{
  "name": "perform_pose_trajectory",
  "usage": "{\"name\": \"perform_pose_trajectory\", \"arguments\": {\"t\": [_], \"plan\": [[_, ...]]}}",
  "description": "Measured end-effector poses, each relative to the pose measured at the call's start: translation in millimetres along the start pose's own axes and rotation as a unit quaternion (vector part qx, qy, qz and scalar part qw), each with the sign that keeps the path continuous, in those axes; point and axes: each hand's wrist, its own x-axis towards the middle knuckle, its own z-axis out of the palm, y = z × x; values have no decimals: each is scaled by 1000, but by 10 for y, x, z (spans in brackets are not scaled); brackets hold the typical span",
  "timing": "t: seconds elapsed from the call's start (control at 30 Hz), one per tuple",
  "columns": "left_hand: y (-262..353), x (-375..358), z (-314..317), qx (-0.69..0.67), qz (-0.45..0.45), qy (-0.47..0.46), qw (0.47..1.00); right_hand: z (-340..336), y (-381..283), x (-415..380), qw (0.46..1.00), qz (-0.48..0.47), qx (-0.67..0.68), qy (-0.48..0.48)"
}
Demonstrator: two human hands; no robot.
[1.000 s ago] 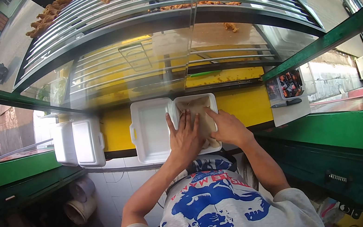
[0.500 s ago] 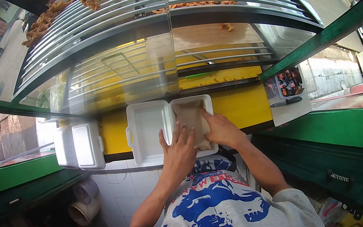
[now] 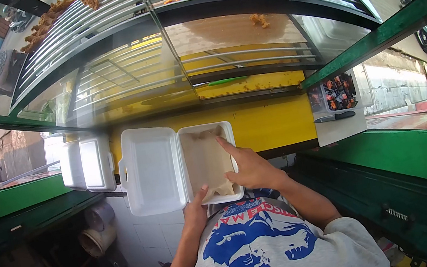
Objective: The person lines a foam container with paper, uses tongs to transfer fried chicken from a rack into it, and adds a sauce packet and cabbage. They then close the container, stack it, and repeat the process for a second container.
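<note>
A white foam takeaway box (image 3: pixel 153 170) lies unfolded in front of me, its lid half on the left. Brown paper (image 3: pixel 205 159) lines the right half, with crumpled edges at the back and front. My left hand (image 3: pixel 196 209) grips the front edge near the hinge, thumb over the rim and the other fingers hidden underneath. Over the right rim reaches my right hand (image 3: pixel 254 167), index finger and thumb spread apart against the paper's right side.
Closed foam boxes (image 3: pixel 98 164) stand at the left of the yellow counter (image 3: pixel 272 122). At the right are a knife (image 3: pixel 335 116) and a tub of sachets (image 3: pixel 340 92). Ahead is a glass case with racks (image 3: pixel 238 5) and fried chicken (image 3: pixel 50 22).
The open box has shifted left and toward me. My left hand has moved from the paper to the box's front edge. My right hand stays at the right side of the paper.
</note>
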Motion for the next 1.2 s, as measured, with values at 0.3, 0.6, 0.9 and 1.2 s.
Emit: {"name": "perform_pose_trajectory", "arguments": {"t": [0.3, 0.6, 0.9, 1.2], "plan": [[-262, -33, -4, -129, 104, 85, 983, -767, 249, 723, 915, -130, -317, 213], [-292, -103, -9, -158, 136, 73, 975, -1007, 235, 1587, 903, -115, -401, 102], [-77, 137, -95, -155, 135, 55, 977, -1025, -24, 536, 901, -68, -385, 188], [276, 257, -222, -135, 63, 50, 988, -1384, -479, -1242, 964, 21, -217, 153]]}}
